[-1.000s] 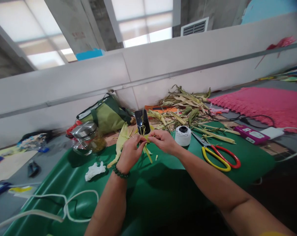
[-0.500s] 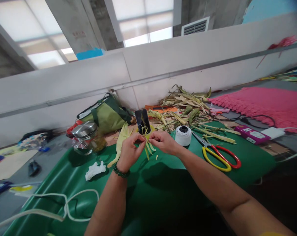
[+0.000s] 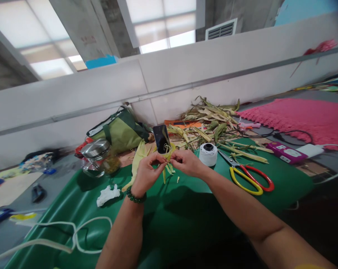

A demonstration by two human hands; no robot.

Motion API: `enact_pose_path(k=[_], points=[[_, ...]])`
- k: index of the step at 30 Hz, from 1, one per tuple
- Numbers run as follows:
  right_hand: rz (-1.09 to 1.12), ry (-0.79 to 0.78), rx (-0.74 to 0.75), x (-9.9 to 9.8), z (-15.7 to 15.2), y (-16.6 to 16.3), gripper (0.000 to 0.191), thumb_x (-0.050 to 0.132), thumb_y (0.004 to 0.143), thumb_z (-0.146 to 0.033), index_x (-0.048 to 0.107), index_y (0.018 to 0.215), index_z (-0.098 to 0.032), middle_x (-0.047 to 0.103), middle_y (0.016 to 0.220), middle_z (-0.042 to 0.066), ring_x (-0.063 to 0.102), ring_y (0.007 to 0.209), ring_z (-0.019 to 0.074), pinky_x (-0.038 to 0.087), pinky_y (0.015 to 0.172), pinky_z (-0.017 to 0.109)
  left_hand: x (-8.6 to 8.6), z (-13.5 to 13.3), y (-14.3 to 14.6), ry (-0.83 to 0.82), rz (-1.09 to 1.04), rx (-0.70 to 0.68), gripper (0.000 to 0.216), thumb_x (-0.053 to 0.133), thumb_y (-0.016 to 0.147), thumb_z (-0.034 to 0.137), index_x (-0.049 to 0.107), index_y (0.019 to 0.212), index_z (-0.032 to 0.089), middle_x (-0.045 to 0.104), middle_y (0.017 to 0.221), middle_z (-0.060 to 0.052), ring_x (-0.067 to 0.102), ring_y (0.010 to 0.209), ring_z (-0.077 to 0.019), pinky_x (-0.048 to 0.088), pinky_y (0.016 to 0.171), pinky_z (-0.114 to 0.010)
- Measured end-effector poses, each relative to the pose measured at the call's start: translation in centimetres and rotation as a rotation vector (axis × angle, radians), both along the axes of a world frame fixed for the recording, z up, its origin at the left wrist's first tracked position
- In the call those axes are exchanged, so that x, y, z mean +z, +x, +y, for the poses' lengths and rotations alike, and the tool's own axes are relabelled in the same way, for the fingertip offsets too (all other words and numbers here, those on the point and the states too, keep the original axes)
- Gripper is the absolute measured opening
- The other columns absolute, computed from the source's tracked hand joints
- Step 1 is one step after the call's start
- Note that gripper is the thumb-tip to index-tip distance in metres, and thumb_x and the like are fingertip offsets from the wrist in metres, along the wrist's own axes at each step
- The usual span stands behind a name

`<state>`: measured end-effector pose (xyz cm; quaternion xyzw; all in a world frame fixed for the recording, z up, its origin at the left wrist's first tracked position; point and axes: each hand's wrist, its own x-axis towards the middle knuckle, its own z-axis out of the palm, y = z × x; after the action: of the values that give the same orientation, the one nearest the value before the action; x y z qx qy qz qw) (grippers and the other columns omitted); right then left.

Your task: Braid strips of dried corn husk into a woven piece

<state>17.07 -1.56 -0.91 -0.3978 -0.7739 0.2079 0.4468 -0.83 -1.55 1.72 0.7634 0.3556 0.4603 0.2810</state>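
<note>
Both my left hand (image 3: 149,171) and my right hand (image 3: 187,163) are closed in pinches, close together over the green mat (image 3: 185,209). Between the fingertips are thin pale-green corn husk strips (image 3: 169,169), with ends hanging below and a thin loop rising above. My fingers partly hide how the strips are joined. Behind them a black phone (image 3: 160,137) leans in a yellow holder. Left of my left hand lies a wide corn husk piece (image 3: 138,160). A spool of white thread (image 3: 208,154) stands to the right of my right hand.
Scissors (image 3: 246,178) with yellow and red handles lie at right, near a purple power strip (image 3: 286,153). Dried husks (image 3: 210,116) pile up at the back. On the left are a glass jar (image 3: 94,153), a green bag (image 3: 121,130), crumpled white tissue (image 3: 108,194) and a white cable (image 3: 74,228).
The husk strips have shifted and turned slightly between my fingertips; the hanging ends now lie further left. Both hands stay pinched in nearly the same place.
</note>
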Motion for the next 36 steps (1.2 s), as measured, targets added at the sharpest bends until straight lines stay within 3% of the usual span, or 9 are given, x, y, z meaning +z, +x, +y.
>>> enact_pose_path(k=[2,6,9,12,17,23,32,36], points=[[0.035,0.023,0.044,0.2,-0.5,0.1,0.01,0.055,0.08,-0.026,0.06,0.075,-0.019,0.047,0.052,-0.006,0.038,0.047,0.0082,0.029,0.05,0.021,0.1,-0.2,0.1,0.043,0.013,0.02,0.014,0.066,0.074,0.026,0.058,0.064,0.018,0.067,0.069,-0.004,0.064,0.067,-0.0161,0.053,0.064,-0.027],[0.083,0.091,0.097,0.4,-0.8,-0.2,0.025,0.046,0.089,-0.031,0.064,0.102,-0.019,0.057,0.063,-0.002,0.047,0.054,0.0113,0.036,0.054,0.022,0.3,-0.6,0.2,0.18,0.088,0.041,0.01,0.061,0.074,0.02,0.058,0.065,0.019,0.068,0.07,-0.003,0.062,0.066,-0.0148,0.05,0.062,-0.025],[0.036,0.081,0.099,0.4,-0.4,-0.6,0.028,0.041,0.093,-0.031,0.065,0.089,-0.018,0.063,0.073,0.003,0.054,0.067,0.0137,0.04,0.063,0.024,0.3,-0.7,0.3,0.309,0.152,0.064,0.012,0.058,0.075,0.016,0.056,0.064,0.02,0.066,0.07,-0.002,0.062,0.067,-0.0152,0.049,0.062,-0.026],[0.018,0.034,0.1,0.3,-0.2,-0.9,0.032,0.04,0.094,-0.032,0.064,0.077,-0.017,0.06,0.068,0.002,0.053,0.066,0.0131,0.039,0.062,0.023,0.2,-0.6,0.2,0.425,0.18,0.1,0.016,0.057,0.079,0.014,0.055,0.064,0.02,0.066,0.072,-0.003,0.062,0.071,-0.0155,0.049,0.064,-0.026],[0.143,-0.038,0.09,0.2,-0.3,-1.2,0.022,0.049,0.089,-0.03,0.066,0.089,-0.017,0.059,0.064,-0.001,0.052,0.057,0.011,0.038,0.056,0.022,-0.1,-0.5,0.3,0.51,0.161,0.107,0.017,0.055,0.083,0.012,0.057,0.068,0.02,0.068,0.079,-0.004,0.063,0.076,-0.0143,0.049,0.068,-0.025],[0.37,-0.196,0.088,0.4,-0.5,-1.3,0.018,0.054,0.083,-0.035,0.061,0.079,-0.019,0.043,0.044,-0.008,0.041,0.038,0.008,0.031,0.042,0.021,0.0,-0.6,0.3,0.474,0.16,0.11,0.018,0.055,0.085,0.016,0.057,0.068,0.02,0.066,0.078,-0.004,0.062,0.073,-0.0141,0.049,0.064,-0.025],[0.464,-0.287,0.124,0.7,-0.4,-1.6,0.03,0.059,0.08,-0.047,0.054,0.072,-0.019,0.042,0.042,-0.008,0.039,0.037,0.0072,0.029,0.039,0.02,-0.1,-0.5,0.4,0.598,0.176,0.078,0.019,0.055,0.084,0.009,0.057,0.068,0.019,0.068,0.079,-0.003,0.064,0.074,-0.0121,0.051,0.067,-0.022],[0.51,-0.344,0.139,0.6,-0.2,-1.7,0.032,0.056,0.082,-0.051,0.055,0.082,-0.019,0.041,0.042,-0.009,0.038,0.035,0.008,0.028,0.037,0.02,-0.3,-0.4,0.5,0.674,0.158,0.067,0.017,0.056,0.083,0.006,0.058,0.072,0.019,0.069,0.079,-0.002,0.065,0.075,-0.0106,0.051,0.068,-0.02]])
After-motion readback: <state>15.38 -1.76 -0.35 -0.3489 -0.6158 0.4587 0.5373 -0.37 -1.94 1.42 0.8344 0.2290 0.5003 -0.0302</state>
